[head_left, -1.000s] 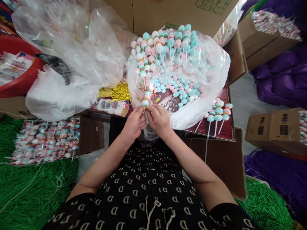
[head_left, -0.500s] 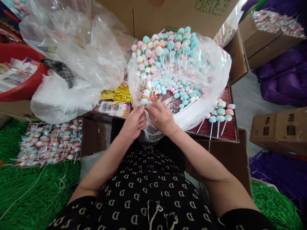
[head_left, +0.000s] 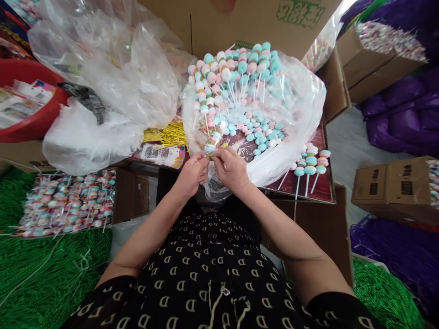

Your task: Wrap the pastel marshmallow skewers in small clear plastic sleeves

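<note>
Candy skewer (head_left: 214, 138) now tilted, left hand (head_left: 194, 174), right hand (head_left: 231, 170) pinching, plastic bag (head_left: 308, 105) behind

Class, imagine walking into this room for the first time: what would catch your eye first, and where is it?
A heap of pastel pink and blue candy skewers fills a clear plastic bag at the centre. The left hand and right hand meet at the bag's near edge, just below one skewer. Vivid green strands lie lower left, purple strands lower right.

Dark red board (head_left: 324, 189), probably carton top; candy skewers (head_left: 308, 164) lying on it.
</note>
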Demonstrator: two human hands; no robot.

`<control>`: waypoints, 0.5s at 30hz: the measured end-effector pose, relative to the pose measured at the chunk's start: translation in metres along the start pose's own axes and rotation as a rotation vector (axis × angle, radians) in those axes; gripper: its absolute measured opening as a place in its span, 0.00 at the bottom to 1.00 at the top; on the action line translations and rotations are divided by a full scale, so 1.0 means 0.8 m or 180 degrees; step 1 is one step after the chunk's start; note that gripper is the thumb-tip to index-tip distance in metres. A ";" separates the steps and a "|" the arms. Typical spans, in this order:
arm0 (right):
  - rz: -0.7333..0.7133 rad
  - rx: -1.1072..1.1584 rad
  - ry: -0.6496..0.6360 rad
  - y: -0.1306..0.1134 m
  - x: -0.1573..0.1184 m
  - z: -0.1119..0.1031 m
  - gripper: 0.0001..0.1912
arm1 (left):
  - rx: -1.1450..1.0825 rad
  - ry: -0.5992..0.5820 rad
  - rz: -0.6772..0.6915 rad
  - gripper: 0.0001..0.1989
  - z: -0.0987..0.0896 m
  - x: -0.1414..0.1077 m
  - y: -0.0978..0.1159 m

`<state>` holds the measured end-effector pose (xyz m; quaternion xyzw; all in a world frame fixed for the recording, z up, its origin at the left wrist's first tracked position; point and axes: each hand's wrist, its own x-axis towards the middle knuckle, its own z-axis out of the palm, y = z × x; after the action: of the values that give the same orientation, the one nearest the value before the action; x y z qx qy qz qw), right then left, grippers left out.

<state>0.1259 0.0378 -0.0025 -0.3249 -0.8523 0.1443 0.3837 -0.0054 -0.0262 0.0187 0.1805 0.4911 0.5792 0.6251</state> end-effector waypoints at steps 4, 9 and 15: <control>-0.0439 -0.0372 -0.0015 0.003 -0.008 0.000 0.15 | -0.0201 -0.0083 -0.0185 0.09 0.006 -0.005 0.008; -0.0760 -0.0957 -0.0020 0.016 -0.013 0.002 0.18 | -0.0393 -0.0139 -0.0372 0.09 0.010 -0.007 0.015; -0.0902 -0.1030 -0.0068 0.027 -0.003 -0.001 0.14 | -0.0439 -0.0145 -0.0406 0.10 0.016 -0.010 0.018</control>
<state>0.1372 0.0519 -0.0141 -0.2577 -0.9055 -0.0464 0.3339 -0.0014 -0.0254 0.0394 0.1185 0.4462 0.5664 0.6827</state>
